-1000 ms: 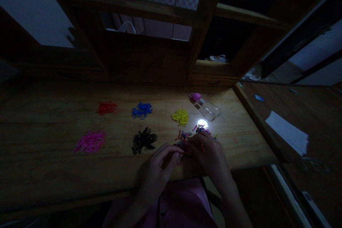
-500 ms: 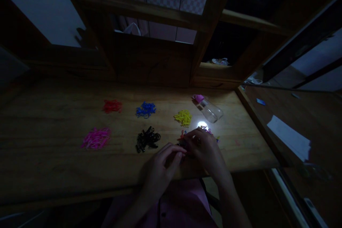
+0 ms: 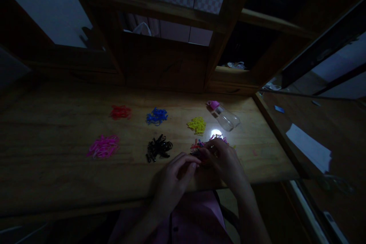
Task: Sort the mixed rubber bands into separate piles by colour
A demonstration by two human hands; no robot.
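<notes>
A mixed pile of coloured rubber bands [image 3: 196,145] lies at the right of the wooden table, partly hidden under my right hand [image 3: 223,160]. That hand reaches down into the pile with bent fingers pressed together. My left hand [image 3: 175,177] sits just left of it, thumb and index fingertip closed in a pinch. Some dark bands show by its fingertips, but whether they are held is unclear. Sorted heaps lie to the left: black bands [image 3: 159,148], pink bands [image 3: 103,146], red bands [image 3: 121,112], blue bands [image 3: 157,116] and yellow bands [image 3: 196,126].
A clear bottle with a pink cap [image 3: 225,118] lies behind the mixed pile, near a bright spot of light. Wooden shelving [image 3: 166,65] rises at the table's back. White paper [image 3: 310,146] lies on a brown surface to the right.
My right hand has shifted slightly right, uncovering more red bands at the left side of the mixed pile. My left hand stays nearly in place.
</notes>
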